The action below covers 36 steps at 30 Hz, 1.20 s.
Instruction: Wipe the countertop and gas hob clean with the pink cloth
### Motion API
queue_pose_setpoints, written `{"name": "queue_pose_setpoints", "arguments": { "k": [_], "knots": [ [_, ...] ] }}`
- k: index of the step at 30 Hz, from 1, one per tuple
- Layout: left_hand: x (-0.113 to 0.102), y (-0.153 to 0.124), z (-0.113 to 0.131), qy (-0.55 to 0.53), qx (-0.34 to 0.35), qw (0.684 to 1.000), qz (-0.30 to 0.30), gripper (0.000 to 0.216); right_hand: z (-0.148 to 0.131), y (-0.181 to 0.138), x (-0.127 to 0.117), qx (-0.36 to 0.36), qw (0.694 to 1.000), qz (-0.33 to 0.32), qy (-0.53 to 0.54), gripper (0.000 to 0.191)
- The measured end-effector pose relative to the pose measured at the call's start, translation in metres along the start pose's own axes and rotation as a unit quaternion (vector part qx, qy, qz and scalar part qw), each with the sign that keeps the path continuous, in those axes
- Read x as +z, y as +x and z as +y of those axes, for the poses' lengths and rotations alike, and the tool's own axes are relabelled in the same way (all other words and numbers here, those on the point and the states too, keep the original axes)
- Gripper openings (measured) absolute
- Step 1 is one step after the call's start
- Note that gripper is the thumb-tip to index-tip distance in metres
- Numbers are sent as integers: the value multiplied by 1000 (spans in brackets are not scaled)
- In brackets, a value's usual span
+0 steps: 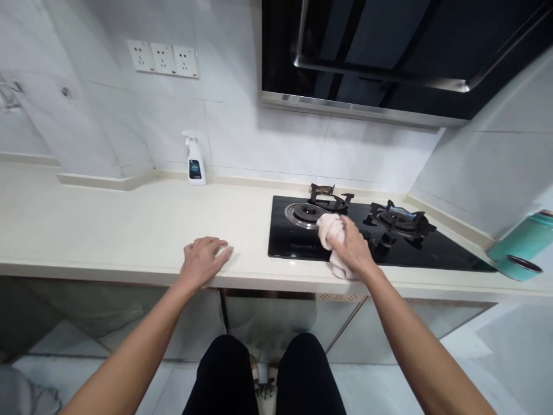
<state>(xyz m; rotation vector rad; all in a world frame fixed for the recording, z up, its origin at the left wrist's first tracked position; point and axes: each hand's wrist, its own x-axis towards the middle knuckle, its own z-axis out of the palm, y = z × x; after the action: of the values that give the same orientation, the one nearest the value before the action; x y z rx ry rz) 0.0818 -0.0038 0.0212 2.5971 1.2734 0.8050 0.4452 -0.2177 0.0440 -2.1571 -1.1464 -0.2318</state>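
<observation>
My right hand (352,246) is closed around a pale pink cloth (332,227), which rests on the front part of the black glass gas hob (298,245). The cloth's lower end hangs toward the counter's front edge. Just behind the cloth lies the left burner (308,213), without its pan support over it. That pan support (322,189) stands at the hob's back edge. The right burner (400,220) has its support in place. On the cream countertop (242,225), left of the hob, my left hand (204,259) lies with its fingers apart, holding nothing.
A white spray bottle (196,164) stands against the tiled wall below several sockets (164,59). Low over the hob hangs a dark range hood (367,57). Turquoise containers (525,236) sit at the counter's right end. Cabinet doors (268,317) are below the counter.
</observation>
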Motion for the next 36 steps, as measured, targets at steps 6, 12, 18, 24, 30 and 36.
{"name": "queue_pose_setpoints", "arguments": {
  "k": [6, 12, 18, 24, 30, 36],
  "knots": [
    [4, -2, 0, -38, 17, 998, 44, 50, -48, 13, 51, 37, 986, -111, -116, 86],
    [8, -3, -2, -50, 8, 996, 67, 56, -145, 9, 98, -109, 968, -218, -61, 84],
    [8, -4, -3, -59, 6, 996, 72, 50, -200, -30, 118, -187, 939, -290, -1, 90],
    [-2, -21, 9, -56, 43, 985, 160, 51, -161, -33, 94, -260, 907, -272, 187, 74],
    [19, -28, 44, -84, 32, 996, -30, 60, -54, -19, 42, -209, 960, -52, 178, 46],
    [43, 22, 56, -27, 77, 991, -104, 54, 68, -37, 24, -166, 986, 15, 8, 47]
  ]
}}
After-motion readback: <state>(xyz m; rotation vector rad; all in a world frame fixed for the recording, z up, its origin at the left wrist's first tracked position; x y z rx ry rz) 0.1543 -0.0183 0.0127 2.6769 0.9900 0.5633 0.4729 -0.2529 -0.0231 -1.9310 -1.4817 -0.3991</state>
